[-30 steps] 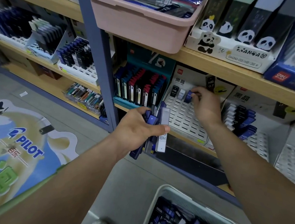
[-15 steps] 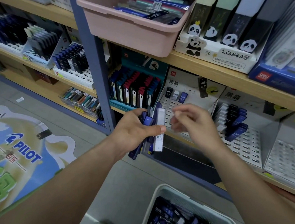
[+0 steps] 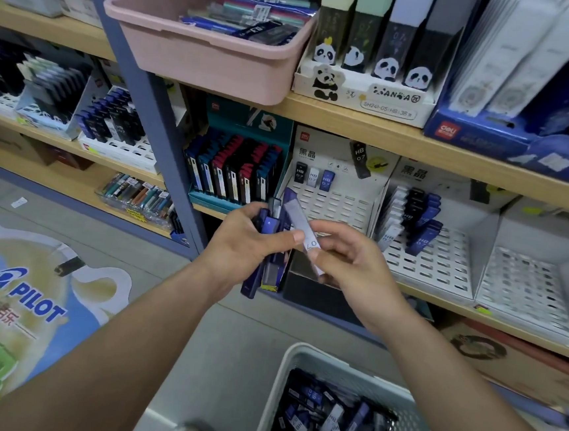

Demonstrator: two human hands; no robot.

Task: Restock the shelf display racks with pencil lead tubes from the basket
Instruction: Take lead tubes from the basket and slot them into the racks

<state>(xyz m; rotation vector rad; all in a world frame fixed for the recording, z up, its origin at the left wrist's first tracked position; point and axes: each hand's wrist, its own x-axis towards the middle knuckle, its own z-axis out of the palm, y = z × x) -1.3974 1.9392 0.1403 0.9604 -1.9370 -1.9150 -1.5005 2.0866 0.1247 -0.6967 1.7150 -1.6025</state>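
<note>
Left hand (image 3: pixel 242 249) curled around a bundle of dark blue pencil lead tubes (image 3: pixel 271 272), thumb pressed across their front, held before the front edge of the lower shelf (image 3: pixel 424 296). Right hand (image 3: pixel 357 270) pinches one pale tube (image 3: pixel 298 216), marked 07, between thumb and fingertips; the tube is tilted, its upper end against the bundle. Behind, the slotted white display rack (image 3: pixel 339 206) carries three upright tubes (image 3: pixel 313 177) at its back left corner; the neighbouring rack (image 3: pixel 437 266) holds more along its left side. The white basket (image 3: pixel 332 357), at the bottom edge of view, contains loose tubes (image 3: pixel 327 422).
</note>
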